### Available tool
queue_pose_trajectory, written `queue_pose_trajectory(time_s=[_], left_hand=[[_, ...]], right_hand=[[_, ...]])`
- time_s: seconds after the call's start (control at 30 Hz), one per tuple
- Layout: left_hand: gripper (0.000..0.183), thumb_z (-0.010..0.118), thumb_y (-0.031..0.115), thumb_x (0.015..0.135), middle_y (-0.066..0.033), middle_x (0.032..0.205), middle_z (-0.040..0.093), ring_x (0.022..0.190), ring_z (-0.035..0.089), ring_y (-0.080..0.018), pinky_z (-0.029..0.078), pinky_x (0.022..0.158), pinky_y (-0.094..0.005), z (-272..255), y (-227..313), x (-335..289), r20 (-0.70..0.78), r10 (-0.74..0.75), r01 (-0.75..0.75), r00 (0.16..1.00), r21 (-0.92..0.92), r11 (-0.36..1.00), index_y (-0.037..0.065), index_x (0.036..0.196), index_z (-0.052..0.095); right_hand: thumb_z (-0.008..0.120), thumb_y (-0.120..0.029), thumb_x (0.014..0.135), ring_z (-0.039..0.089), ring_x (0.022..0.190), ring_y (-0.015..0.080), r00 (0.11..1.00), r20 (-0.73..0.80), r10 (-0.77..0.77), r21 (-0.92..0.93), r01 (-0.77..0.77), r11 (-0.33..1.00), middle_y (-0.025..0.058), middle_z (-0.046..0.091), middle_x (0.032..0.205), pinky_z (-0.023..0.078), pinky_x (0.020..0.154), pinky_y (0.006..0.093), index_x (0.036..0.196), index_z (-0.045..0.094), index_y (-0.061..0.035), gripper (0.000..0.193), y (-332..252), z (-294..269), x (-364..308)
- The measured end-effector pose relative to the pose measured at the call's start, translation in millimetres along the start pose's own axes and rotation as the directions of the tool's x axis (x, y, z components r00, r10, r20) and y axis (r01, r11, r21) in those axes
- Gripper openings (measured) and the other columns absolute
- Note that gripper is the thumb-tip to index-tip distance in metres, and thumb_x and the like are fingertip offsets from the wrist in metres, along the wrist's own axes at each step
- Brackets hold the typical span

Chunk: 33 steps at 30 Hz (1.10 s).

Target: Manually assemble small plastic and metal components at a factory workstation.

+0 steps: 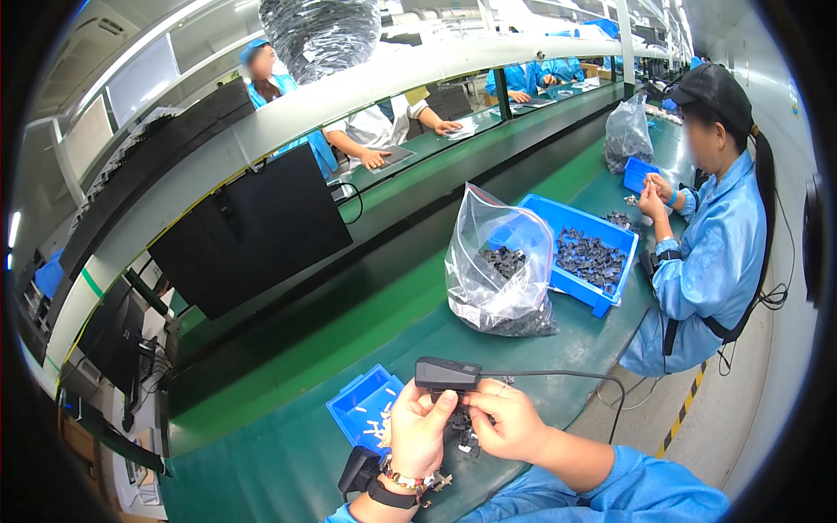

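My left hand (418,431) and my right hand (506,423) meet low in the middle of the head view, fingers closed and thumbs pressed in. Something small and dark lies between the fingertips, mostly hidden, so its kind does not show. A black box-shaped device (447,373) with a cable covers the fingertips; whether I grip it is unclear. Below the hands lies a pile of small black plastic parts (466,440). By my left hand stands a small blue bin (349,408) with several small pale pieces (377,427). Another black device (357,471) sits beside my left wrist.
A clear plastic bag (497,305) of black parts stands ahead, beside a larger blue bin (602,301) of similar parts. At the right a co-worker (711,235) handles something small near another blue bin (639,173). A black monitor (253,231) hangs over the green conveyor (288,357).
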<state>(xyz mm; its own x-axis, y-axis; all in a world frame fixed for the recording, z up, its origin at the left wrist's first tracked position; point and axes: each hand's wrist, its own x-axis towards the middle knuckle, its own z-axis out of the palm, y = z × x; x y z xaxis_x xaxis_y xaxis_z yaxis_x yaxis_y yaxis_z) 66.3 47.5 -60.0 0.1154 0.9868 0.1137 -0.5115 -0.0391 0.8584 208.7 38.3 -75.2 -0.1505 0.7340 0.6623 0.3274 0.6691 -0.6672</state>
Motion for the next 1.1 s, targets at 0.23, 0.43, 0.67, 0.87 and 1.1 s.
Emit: queue_pose_trajectory(time_s=[0.23, 0.43, 0.67, 0.87, 1.1], left_hand=[[0.03, 0.063, 0.007, 0.088, -0.0108, 0.1, 0.067, 0.089, 0.066, -0.0157, 0.05, 0.08, -0.0274, -4.0, 17.1, 4.9, 0.138, 0.031, -0.098, 0.99, 0.511, 0.854, -0.005, 0.114, 0.055], [0.031, 0.06, 0.019, 0.09, -0.0118, 0.095, 0.069, 0.087, 0.067, -0.0204, 0.048, 0.074, -0.0318, -7.5, 23.6, 2.3, 0.089, -0.241, 0.098, 0.966, 0.741, 0.664, -0.004, 0.11, 0.057], [0.033, 0.065, 0.013, 0.082, -0.0039, 0.105, 0.065, 0.103, 0.049, -0.0246, 0.032, 0.092, -0.0387, -6.5, 30.5, -0.7, 0.368, 0.357, -0.464, 0.859, 0.855, 0.234, 0.004, 0.114, 0.057], [0.027, 0.067, 0.006, 0.078, -0.0112, 0.104, 0.063, 0.098, 0.055, -0.0267, 0.04, 0.088, -0.0379, 1.8, 18.5, -6.3, 0.368, 0.461, -0.509, 0.808, 0.829, 0.231, 0.003, 0.104, 0.061], [0.04, 0.062, 0.004, 0.085, -0.0155, 0.121, 0.057, 0.107, 0.058, -0.0226, 0.046, 0.09, -0.0318, 17.0, -4.1, -18.1, 0.282, 0.196, -0.327, 0.939, 0.564, 0.758, -0.002, 0.124, 0.053]], right_hand=[[0.049, 0.005, 0.08, 0.061, 0.086, 0.0215, 0.941, 0.248, 0.23, 0.64, -0.337, 0.691, 0.0125, 0.061, 0.09, 0.048, 0.075, 0.0331, 0.109, 0.057, 0.0037, 0.029, 28.2, 10.8, -13.1], [0.048, 0.004, 0.082, 0.052, 0.111, 0.0224, 0.786, 0.583, 0.208, 0.299, -0.445, 0.844, 0.0117, 0.057, 0.112, 0.039, 0.095, 0.0321, 0.115, 0.055, 0.0035, 0.034, 40.3, 0.6, -13.8], [0.046, 0.012, 0.083, 0.017, 0.143, 0.0277, 0.942, 0.331, 0.051, 0.942, -0.333, 0.037, 0.0086, 0.003, 0.157, 0.021, 0.111, 0.0542, 0.15, 0.011, -0.025, 0.084, 28.2, -14.0, 10.5], [0.042, 0.015, 0.078, 0.022, 0.141, 0.0272, 0.957, 0.288, 0.015, 0.834, -0.243, -0.496, 0.0095, 0.0, 0.157, 0.034, 0.102, 0.0589, 0.149, 0.013, -0.0278, 0.088, 22.3, -18.6, 8.3], [0.051, -0.004, 0.079, 0.057, 0.1, 0.0141, 0.955, 0.288, -0.073, 0.545, -0.226, -0.808, 0.0182, 0.024, 0.151, 0.054, 0.067, 0.0318, 0.149, 0.015, -0.0116, 0.079, 36.0, -17.2, -6.9]])
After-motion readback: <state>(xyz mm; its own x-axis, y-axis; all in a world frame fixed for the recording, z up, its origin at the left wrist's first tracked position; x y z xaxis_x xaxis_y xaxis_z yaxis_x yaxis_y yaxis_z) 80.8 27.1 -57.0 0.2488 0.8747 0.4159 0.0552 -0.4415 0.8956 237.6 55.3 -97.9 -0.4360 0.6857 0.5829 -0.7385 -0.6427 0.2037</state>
